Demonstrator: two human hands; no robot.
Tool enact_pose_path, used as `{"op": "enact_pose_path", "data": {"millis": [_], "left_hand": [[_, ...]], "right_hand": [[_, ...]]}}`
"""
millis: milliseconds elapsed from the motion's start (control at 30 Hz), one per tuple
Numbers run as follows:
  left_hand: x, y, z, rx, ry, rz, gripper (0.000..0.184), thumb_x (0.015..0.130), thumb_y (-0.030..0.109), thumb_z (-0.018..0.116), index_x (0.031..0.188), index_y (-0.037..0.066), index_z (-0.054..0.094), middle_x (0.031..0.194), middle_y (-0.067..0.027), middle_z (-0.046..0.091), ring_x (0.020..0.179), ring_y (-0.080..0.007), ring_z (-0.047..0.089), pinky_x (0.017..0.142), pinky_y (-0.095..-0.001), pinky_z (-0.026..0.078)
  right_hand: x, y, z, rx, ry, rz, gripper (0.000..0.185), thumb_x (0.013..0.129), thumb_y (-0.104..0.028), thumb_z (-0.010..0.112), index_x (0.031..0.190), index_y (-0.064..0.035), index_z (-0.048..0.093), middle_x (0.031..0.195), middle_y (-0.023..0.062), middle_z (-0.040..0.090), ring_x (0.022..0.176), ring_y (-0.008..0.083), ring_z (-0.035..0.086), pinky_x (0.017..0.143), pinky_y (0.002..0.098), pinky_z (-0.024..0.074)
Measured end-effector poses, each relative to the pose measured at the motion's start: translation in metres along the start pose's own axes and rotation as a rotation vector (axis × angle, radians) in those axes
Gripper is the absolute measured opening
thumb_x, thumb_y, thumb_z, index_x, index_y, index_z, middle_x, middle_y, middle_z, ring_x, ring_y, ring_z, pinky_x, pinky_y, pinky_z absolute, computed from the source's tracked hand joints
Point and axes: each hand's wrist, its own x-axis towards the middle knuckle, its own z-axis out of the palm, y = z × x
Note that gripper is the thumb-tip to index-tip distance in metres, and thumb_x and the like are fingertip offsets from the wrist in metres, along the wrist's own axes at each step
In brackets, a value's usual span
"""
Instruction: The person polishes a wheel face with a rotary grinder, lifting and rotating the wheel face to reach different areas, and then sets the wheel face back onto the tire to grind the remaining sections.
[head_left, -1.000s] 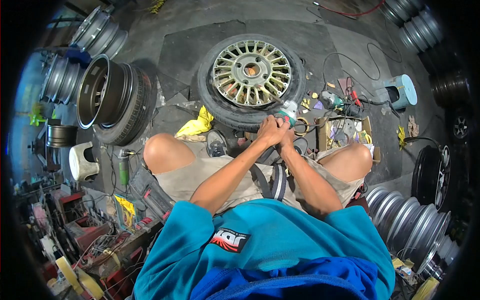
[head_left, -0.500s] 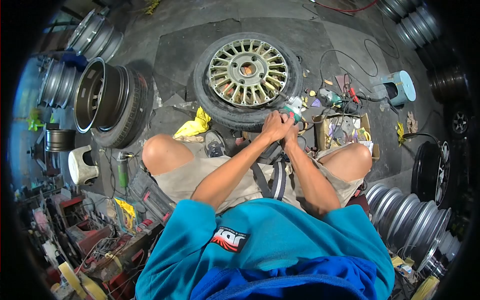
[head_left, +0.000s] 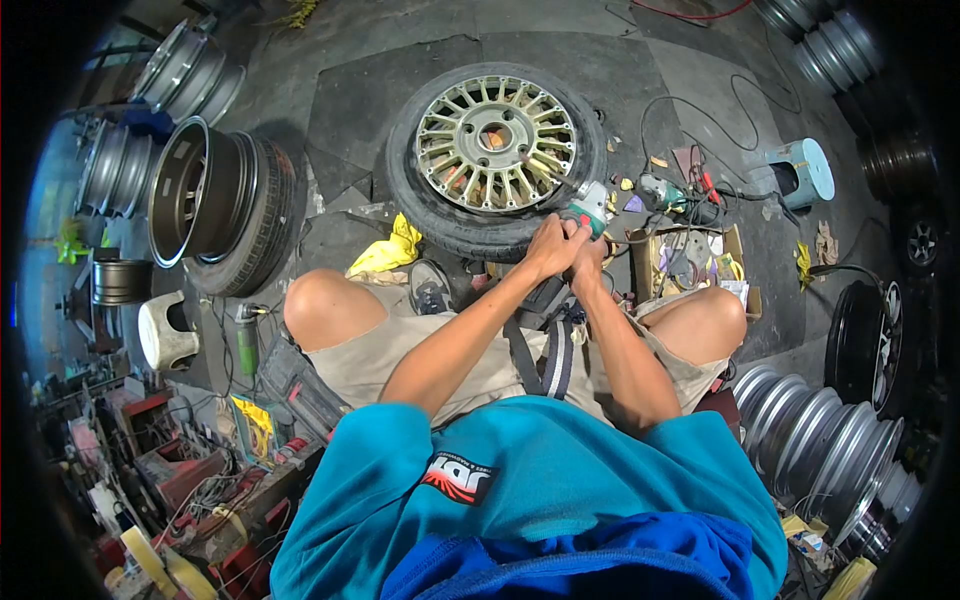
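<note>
Both hands are wrapped round a green and silver power tool, just beyond my feet. My left hand closes on its left side, and my right hand grips the body right beside it. A thin shaft points from the tool up and left to the spokes of a pale metal wheel rim. Whether the tip touches a spoke is too small to tell. The rim lies flat on a black tire on the floor.
A yellow cloth lies left of my foot. To the right are a cardboard box of discs and scraps, another grinder with cables, and a blue stool. Upright wheels stand at the left; stacked rims lie at the lower right.
The view has shifted slightly, so the rim sits a little further left. The tool has turned a little in my hands, with both hands still round it.
</note>
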Motion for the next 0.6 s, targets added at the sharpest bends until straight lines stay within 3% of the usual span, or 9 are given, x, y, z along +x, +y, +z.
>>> {"op": "enact_pose_path", "data": {"millis": [67,100,167,200,267,400,500,567,600], "left_hand": [[-0.019,0.004,0.003,0.001,0.116,-0.079,0.08,0.087,0.059,0.064,0.115,-0.015,0.055,0.125,-0.04,0.058,0.123,-0.0494,0.057,0.106,-0.0494,0.044],[-0.02,0.004,0.002,0.001,0.116,-0.08,0.08,0.087,0.059,0.064,0.115,-0.015,0.055,0.125,-0.04,0.058,0.123,-0.0494,0.057,0.106,-0.0494,0.044],[-0.022,0.004,0.003,0.025,0.128,-0.091,0.081,0.087,0.058,0.064,0.117,-0.016,0.055,0.127,-0.0405,0.057,0.122,-0.0497,0.057,0.105,-0.0495,0.045],[-0.019,0.005,0.003,0.022,0.13,-0.092,0.081,0.087,0.058,0.064,0.117,-0.016,0.055,0.127,-0.0405,0.057,0.122,-0.0497,0.057,0.105,-0.0495,0.045],[-0.005,0.011,0.0,0.049,0.061,-0.05,0.085,0.086,0.059,0.064,0.121,-0.018,0.054,0.129,-0.0405,0.057,0.124,-0.0498,0.057,0.105,-0.0489,0.045],[0.027,0.013,0.001,0.088,0.035,-0.035,0.091,0.084,0.06,0.063,0.125,-0.02,0.052,0.132,-0.0403,0.057,0.127,-0.049,0.056,0.107,-0.0479,0.045],[0.031,0.013,0.0,0.106,0.007,-0.042,0.094,0.084,0.062,0.062,0.129,-0.02,0.051,0.136,-0.04,0.055,0.129,-0.0491,0.055,0.109,-0.0479,0.044],[0.028,0.015,-0.014,0.163,-0.073,-0.044,0.1,0.085,0.067,0.059,0.137,-0.019,0.048,0.14,-0.04,0.052,0.133,-0.0491,0.052,0.112,-0.0473,0.041],[0.026,0.018,-0.028,0.268,-0.269,-0.046,0.106,0.086,0.073,0.058,0.138,-0.019,0.047,0.141,-0.0401,0.052,0.132,-0.0474,0.053,0.111,-0.0463,0.042]], "right_hand": [[0.007,0.021,-0.014,0.11,-0.286,0.084,0.043,0.09,-0.031,0.078,0.117,-0.0012,0.062,0.101,0.0067,0.068,0.084,0.0192,0.066,0.073,0.0364,0.0543],[0.029,0.054,-0.017,0.11,-0.286,0.085,0.043,0.09,-0.031,0.078,0.117,-0.0012,0.062,0.101,0.0067,0.068,0.084,0.0192,0.066,0.073,0.0364,0.0543],[0.077,0.128,-0.019,-0.014,-0.191,-0.196,0.075,0.093,-0.071,0.055,0.109,0.0009,0.071,0.103,0.0242,0.073,0.091,0.0349,0.067,0.079,0.0487,0.0517],[0.064,0.104,-0.017,-0.017,-0.193,-0.196,0.075,0.093,-0.071,0.055,0.109,0.0009,0.071,0.103,0.0242,0.073,0.091,0.0349,0.067,0.079,0.0487,0.0517],[0.015,0.01,-0.007,-0.012,-0.173,0.129,0.037,0.086,-0.025,0.081,0.111,-0.003,0.064,0.098,0.006,0.069,0.081,0.0177,0.065,0.072,0.035,0.0536],[0.0,-0.04,0.005,0.131,-0.164,0.165,0.033,0.088,-0.025,0.077,0.111,-0.0052,0.064,0.097,0.0039,0.068,0.081,0.0162,0.065,0.072,0.0343,0.0538],[0.014,-0.017,0.003,0.226,-0.199,0.125,0.03,0.09,-0.025,0.076,0.11,-0.0062,0.064,0.096,0.0022,0.067,0.081,0.0157,0.065,0.071,0.0341,0.0538],[0.023,-0.004,-0.001,0.214,-0.216,0.157,0.032,0.09,-0.028,0.075,0.112,-0.0063,0.064,0.099,0.0024,0.068,0.086,0.0168,0.066,0.075,0.0349,0.0545],[0.019,0.0,-0.005,0.22,-0.275,0.15,0.037,0.091,-0.031,0.076,0.117,-0.0071,0.065,0.107,0.0047,0.069,0.095,0.018,0.066,0.086,0.035,0.0522]]}}
